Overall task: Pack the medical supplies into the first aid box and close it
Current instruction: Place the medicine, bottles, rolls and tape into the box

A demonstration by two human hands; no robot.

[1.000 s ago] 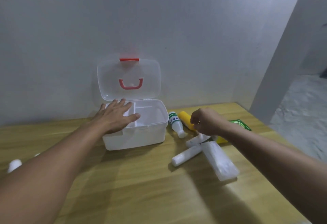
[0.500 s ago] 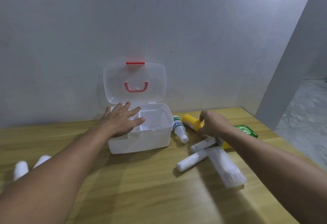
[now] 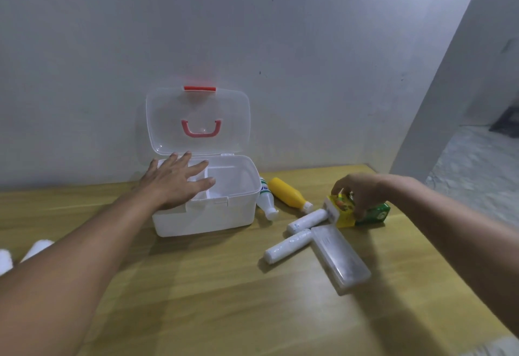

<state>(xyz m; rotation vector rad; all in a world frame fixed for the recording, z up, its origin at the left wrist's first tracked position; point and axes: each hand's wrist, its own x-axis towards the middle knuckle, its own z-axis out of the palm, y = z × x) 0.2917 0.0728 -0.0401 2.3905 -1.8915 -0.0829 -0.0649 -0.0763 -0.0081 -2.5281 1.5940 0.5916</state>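
White plastic, the first aid box (image 3: 207, 212) is sitting open on the tabletop (image 3: 224, 299), lid up. The left hand (image 3: 174, 181) is resting flat over its rim, fingers spread and holding nothing. Right of the box, the right hand (image 3: 362, 192) is pinching a yellow carton (image 3: 341, 209), which is possibly lifting off a green carton (image 3: 376, 213).

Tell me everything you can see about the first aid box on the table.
The first aid box is white, slightly translucent plastic, standing upright on the wooden table near the wall. Its clear lid stands open, with a red handle and red latch. A divided tray sits inside. The left hand rests flat on its front left rim.
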